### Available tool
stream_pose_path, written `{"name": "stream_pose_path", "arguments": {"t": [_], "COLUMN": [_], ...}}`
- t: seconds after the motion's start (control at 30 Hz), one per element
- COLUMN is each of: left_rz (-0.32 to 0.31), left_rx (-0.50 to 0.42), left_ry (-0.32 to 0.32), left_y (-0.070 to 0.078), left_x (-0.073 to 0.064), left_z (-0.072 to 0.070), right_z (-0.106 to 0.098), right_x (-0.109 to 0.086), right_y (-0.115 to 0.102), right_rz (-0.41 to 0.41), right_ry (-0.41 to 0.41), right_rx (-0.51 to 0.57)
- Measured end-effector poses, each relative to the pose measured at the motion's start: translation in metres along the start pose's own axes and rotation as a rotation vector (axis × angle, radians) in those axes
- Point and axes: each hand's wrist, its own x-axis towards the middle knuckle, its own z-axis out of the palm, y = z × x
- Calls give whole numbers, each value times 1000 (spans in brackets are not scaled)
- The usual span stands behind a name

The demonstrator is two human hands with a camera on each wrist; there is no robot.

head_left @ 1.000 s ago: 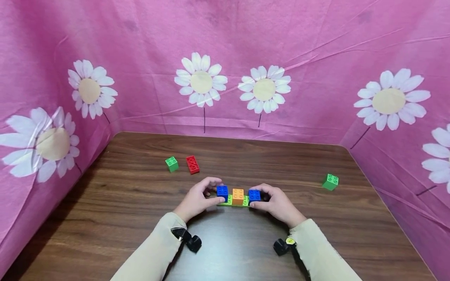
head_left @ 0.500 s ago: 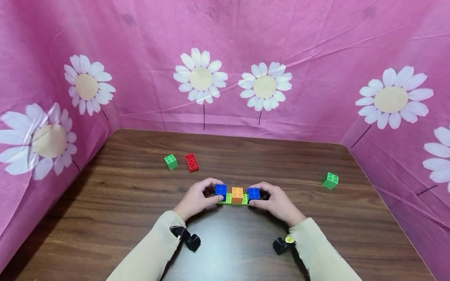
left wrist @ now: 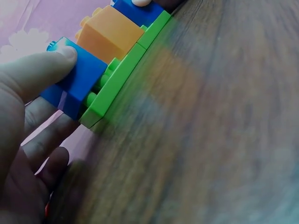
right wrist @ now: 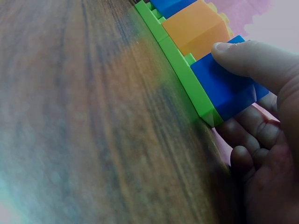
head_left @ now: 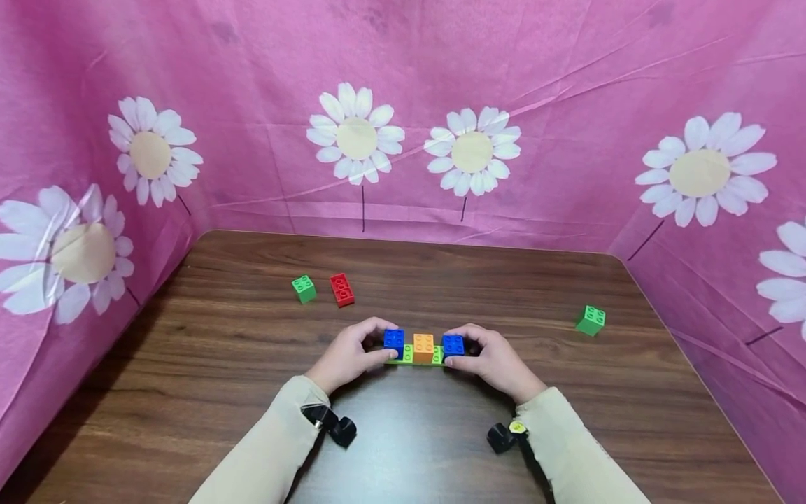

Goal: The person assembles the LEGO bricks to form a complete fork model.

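On the table stands a row of toy building bricks: a flat lime-green base [head_left: 408,353] with an orange brick [head_left: 423,348] upright on its middle. A blue brick [head_left: 394,343] sits at the left end and another blue brick [head_left: 453,345] at the right end. My left hand [head_left: 350,355] pinches the left blue brick, thumb on the near face, fingers behind. The right hand [head_left: 497,360] pinches the right blue brick in the same way. A seam crosses the side of the base [left wrist: 119,77] in the left wrist view. Fingertips behind the bricks are partly hidden.
Beyond the left hand lie a green brick [head_left: 304,288] and a red brick [head_left: 342,290]. Another green brick [head_left: 590,320] stands farther right. Pink flowered cloth [head_left: 415,63] hangs around the back and sides of the wooden table [head_left: 491,280].
The whole head view has shifted slightly. Both hands keep their hold on the blue bricks, and the loose bricks have not moved on the table.
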Motion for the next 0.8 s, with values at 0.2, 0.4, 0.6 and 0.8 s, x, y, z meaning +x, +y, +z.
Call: {"name": "stream_pose_path", "arguments": {"t": [0.2, 0.4, 0.6, 0.8], "left_rz": [12, -7, -32, -42], "left_rx": [44, 94, 95, 89], "left_ry": [-5, -17, -34, -34], "left_y": [4, 9, 11, 7], "left_x": [-2, 1, 3, 2], "left_z": [-2, -2, -3, -3], "right_z": [1, 0, 0, 0], "right_x": [1, 0, 0, 1], "right_y": [0, 1, 0, 1], "right_rz": [-8, 2, 13, 16], "right_ry": [0, 4, 2, 1], "right_rx": [-2, 1, -5, -14]}}
